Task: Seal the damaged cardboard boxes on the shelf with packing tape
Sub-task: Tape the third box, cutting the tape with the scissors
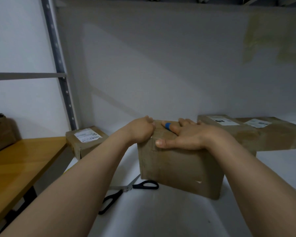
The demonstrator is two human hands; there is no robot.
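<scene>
A brown cardboard box (pixel 181 170) stands on the white shelf surface (pixel 161 218) in the middle of the view, with clear tape over its top and left edge. My left hand (pixel 141 132) is curled over the box's top left corner, pressing there. My right hand (pixel 188 135) lies flat on the box's top, fingers spread, thumb along the front edge; a blue band wraps its index finger. No tape roll is visible.
Black-handled scissors (pixel 126 190) lie open on the shelf just left of the box. A small labelled box (pixel 85 141) sits at back left, larger labelled boxes (pixel 256 132) at back right. A wooden table (pixel 15 165) stands to the left, beyond the metal upright (pixel 61 79).
</scene>
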